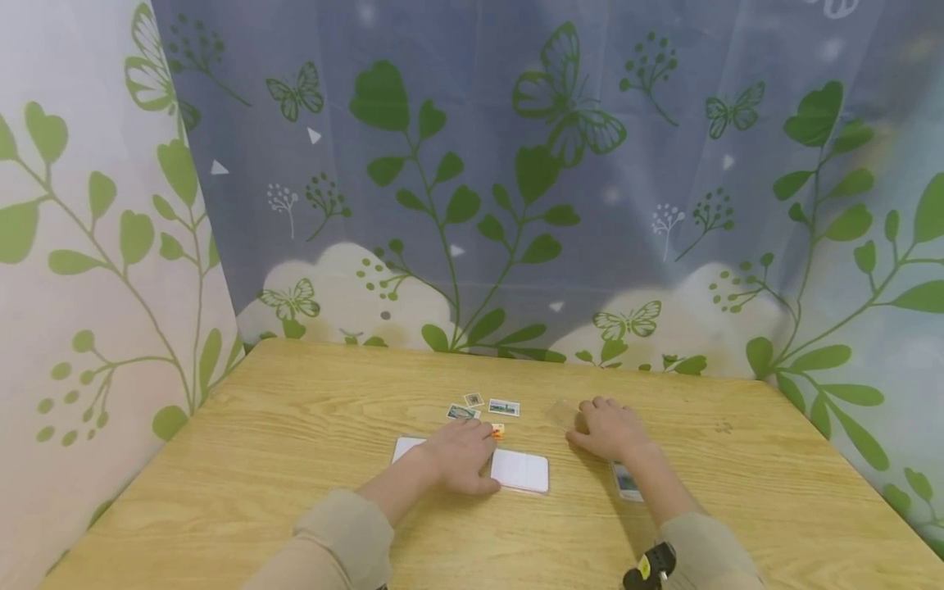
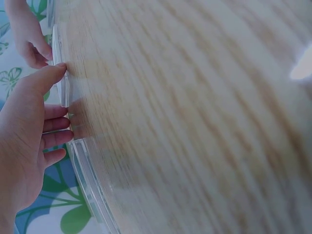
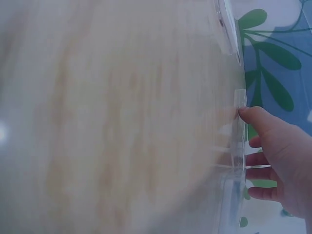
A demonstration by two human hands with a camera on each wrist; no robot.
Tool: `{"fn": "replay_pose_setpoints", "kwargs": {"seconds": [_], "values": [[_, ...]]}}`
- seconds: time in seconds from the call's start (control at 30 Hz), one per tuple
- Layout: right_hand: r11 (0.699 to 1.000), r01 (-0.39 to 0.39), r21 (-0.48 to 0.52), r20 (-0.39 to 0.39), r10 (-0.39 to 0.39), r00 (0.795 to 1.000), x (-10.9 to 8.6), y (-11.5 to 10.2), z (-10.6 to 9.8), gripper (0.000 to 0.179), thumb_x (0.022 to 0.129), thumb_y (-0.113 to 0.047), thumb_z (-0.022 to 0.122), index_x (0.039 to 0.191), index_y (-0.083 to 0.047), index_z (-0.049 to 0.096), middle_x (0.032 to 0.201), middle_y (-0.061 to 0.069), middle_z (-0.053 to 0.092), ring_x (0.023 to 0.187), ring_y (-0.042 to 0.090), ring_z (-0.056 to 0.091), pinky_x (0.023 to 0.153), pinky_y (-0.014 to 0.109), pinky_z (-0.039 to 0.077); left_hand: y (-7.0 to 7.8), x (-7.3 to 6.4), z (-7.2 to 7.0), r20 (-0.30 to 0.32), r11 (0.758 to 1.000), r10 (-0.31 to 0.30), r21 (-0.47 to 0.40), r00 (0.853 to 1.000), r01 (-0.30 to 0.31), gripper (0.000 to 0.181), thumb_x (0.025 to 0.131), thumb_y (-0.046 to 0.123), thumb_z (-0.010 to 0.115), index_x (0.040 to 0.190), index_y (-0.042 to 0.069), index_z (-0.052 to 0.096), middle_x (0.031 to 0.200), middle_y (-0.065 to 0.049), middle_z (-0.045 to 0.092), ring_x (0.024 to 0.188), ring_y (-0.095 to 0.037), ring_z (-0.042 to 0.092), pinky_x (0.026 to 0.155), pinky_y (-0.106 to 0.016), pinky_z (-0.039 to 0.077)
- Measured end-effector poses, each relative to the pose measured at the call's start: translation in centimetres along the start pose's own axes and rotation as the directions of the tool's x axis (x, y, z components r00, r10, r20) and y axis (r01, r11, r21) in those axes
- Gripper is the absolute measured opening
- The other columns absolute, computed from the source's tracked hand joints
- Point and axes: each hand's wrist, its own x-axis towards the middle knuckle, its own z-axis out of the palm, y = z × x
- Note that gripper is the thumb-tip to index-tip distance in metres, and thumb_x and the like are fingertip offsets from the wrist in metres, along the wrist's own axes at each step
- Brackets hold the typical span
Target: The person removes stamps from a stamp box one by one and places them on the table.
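My left hand (image 1: 460, 459) lies over the table between two white cards in clear cases, a left one (image 1: 408, 447) partly covered by it and a right one (image 1: 520, 471). Its thumb is at the right card's edge; the fingers reach toward an orange-and-white stamp (image 1: 498, 431), fairly straight in the left wrist view. With thumb and fingers, my right hand (image 1: 608, 430) grips the near side of a thin clear plastic cover (image 1: 563, 414), also seen edge-on in the right wrist view. Under the right wrist lies a clear case with a picture (image 1: 627, 482), partly hidden.
Beyond the left hand lie a small square stamp (image 1: 474, 400), a wide green-blue stamp (image 1: 505, 407) and another picture stamp (image 1: 463, 412). Patterned cloth (image 1: 472, 205) hangs behind and beside the wooden table (image 1: 295, 393).
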Motion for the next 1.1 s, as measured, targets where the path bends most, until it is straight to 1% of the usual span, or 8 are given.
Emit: {"fn": "replay_pose_setpoints", "kwargs": {"seconds": [0.3,0.43,0.63,0.8,0.93,1.1], "values": [[1.0,0.021,0.022,-0.013,-0.021,1.0,-0.1,0.2,0.1,0.056,0.087,-0.042,0.059,0.12,0.004,0.054,0.11,0.02,0.057,0.101,0.036,0.055,0.081,0.049,0.047,0.0,0.1,0.1,-0.006,1.0,0.008,0.007,1.0,-0.008,0.054,0.084,0.059,0.051,0.109,0.012,0.06,0.116,-0.001,0.053,0.107,-0.017,0.048,0.098,-0.034,0.036],[0.999,0.035,0.023,-0.022,-0.035,0.999,-0.2,0.3,0.0,0.056,0.086,-0.042,0.06,0.119,0.003,0.055,0.11,0.02,0.058,0.099,0.036,0.056,0.08,0.048,0.048,0.0,0.2,0.2,-0.01,1.0,0.012,0.016,1.0,-0.012,0.054,0.084,0.059,0.05,0.109,0.012,0.061,0.114,0.0,0.053,0.105,-0.016,0.049,0.096,-0.033,0.037],[0.997,0.071,0.026,-0.046,-0.069,0.997,-0.4,0.3,-0.1,0.056,0.086,-0.042,0.061,0.119,0.003,0.055,0.114,0.021,0.057,0.103,0.037,0.055,0.084,0.048,0.047,0.0,0.2,0.3,-0.004,1.0,0.008,0.017,1.0,-0.008,0.053,0.085,0.059,0.05,0.108,0.012,0.061,0.115,0.0,0.053,0.106,-0.017,0.049,0.096,-0.033,0.037],[0.994,0.107,0.025,-0.081,-0.105,0.991,-0.5,0.1,-0.3,0.056,0.085,-0.042,0.062,0.119,0.002,0.056,0.116,0.021,0.057,0.107,0.037,0.054,0.088,0.049,0.045,0.0,0.1,0.3,0.002,1.0,0.003,-0.012,1.0,-0.003,0.054,0.084,0.058,0.051,0.11,0.011,0.06,0.118,-0.002,0.052,0.11,-0.018,0.048,0.099,-0.033,0.036],[0.989,0.14,0.039,-0.104,-0.135,0.985,-0.6,-0.1,-0.6,0.056,0.084,-0.042,0.063,0.119,0.0,0.056,0.117,0.02,0.056,0.107,0.037,0.053,0.089,0.049,0.044,-0.1,0.2,0.4,-0.002,1.0,-0.001,-0.014,1.0,0.001,0.056,0.085,0.058,0.05,0.112,0.011,0.059,0.12,-0.003,0.052,0.112,-0.019,0.047,0.1,-0.033,0.035],[0.979,0.195,0.052,-0.122,-0.188,0.975,-0.9,-0.7,-1.2,0.055,0.084,-0.042,0.063,0.119,0.0,0.057,0.115,0.017,0.058,0.105,0.035,0.055,0.088,0.048,0.045,-0.2,0.2,0.5,-0.013,1.0,0.003,-0.014,1.0,-0.003,0.055,0.084,0.059,0.05,0.11,0.011,0.06,0.117,-0.002,0.053,0.11,-0.019,0.048,0.1,-0.034,0.035]]}}
